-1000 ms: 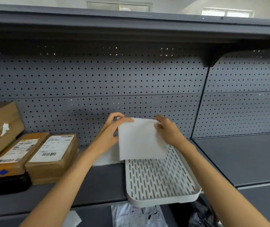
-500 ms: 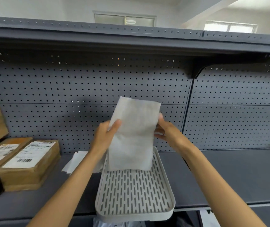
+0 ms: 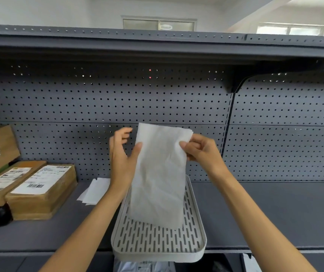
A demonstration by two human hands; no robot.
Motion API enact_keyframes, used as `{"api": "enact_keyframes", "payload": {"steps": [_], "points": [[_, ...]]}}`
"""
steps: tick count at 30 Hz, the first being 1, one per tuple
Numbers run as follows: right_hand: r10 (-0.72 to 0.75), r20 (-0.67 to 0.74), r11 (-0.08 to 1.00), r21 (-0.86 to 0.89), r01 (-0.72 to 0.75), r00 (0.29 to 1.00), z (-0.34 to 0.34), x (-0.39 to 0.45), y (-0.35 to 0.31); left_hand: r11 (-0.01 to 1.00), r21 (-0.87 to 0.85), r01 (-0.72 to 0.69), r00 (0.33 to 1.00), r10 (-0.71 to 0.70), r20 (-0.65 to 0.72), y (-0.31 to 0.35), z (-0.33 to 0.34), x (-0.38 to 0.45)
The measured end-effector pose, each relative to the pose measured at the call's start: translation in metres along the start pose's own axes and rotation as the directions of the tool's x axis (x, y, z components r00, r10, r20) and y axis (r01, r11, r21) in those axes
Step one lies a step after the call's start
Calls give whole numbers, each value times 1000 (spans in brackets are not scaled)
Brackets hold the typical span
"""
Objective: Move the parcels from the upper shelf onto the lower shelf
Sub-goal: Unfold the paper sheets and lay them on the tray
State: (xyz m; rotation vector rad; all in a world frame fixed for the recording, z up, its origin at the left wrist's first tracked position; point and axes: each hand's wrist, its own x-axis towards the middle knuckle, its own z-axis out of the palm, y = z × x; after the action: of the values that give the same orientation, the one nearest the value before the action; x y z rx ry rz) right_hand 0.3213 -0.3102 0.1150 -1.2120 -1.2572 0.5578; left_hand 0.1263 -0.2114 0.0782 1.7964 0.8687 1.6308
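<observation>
While lifting from the upper shelf (image 3: 275, 213), keeping clear of the brown cardboard parcels with white labels (image 3: 39, 191) stacked at far left and the loose white paper sheets (image 3: 96, 190) beside them. Steadying with the left hand (image 3: 122, 156), thumb pressing the edge, fingers loosely spread. Holding the thin white paper-wrapped parcel (image 3: 159, 177) upright above the white slotted plastic tray (image 3: 157, 242). Pinching its top corner firmly with the right hand (image 3: 200, 152); probably worth supporting underneath before lowering.
</observation>
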Motion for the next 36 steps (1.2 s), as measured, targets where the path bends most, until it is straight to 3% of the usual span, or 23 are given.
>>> {"api": "enact_keyframes", "payload": {"steps": [1,3,6,8,14,26,36], "points": [[-3,1,1000,10,3,1000,2,1,1,997,25,-73,997,74,-29,6,0,-2],[-10,5,999,33,10,1000,10,3,-1,982,31,-187,981,186,47,23,4,-8],[-31,33,998,50,29,999,22,3,-11,985,-2,-170,932,162,324,42,15,-14],[-40,38,997,66,38,998,27,3,-15,989,-40,-139,910,144,389,46,21,-14],[-86,99,996,28,83,991,34,2,-18,991,-40,-128,921,134,366,43,14,-6],[-33,199,990,-125,59,980,42,8,-20,996,-18,-92,951,93,295,29,1,4],[-37,147,993,-107,53,988,44,7,-20,996,-60,-66,946,82,314,28,-5,3]]}}
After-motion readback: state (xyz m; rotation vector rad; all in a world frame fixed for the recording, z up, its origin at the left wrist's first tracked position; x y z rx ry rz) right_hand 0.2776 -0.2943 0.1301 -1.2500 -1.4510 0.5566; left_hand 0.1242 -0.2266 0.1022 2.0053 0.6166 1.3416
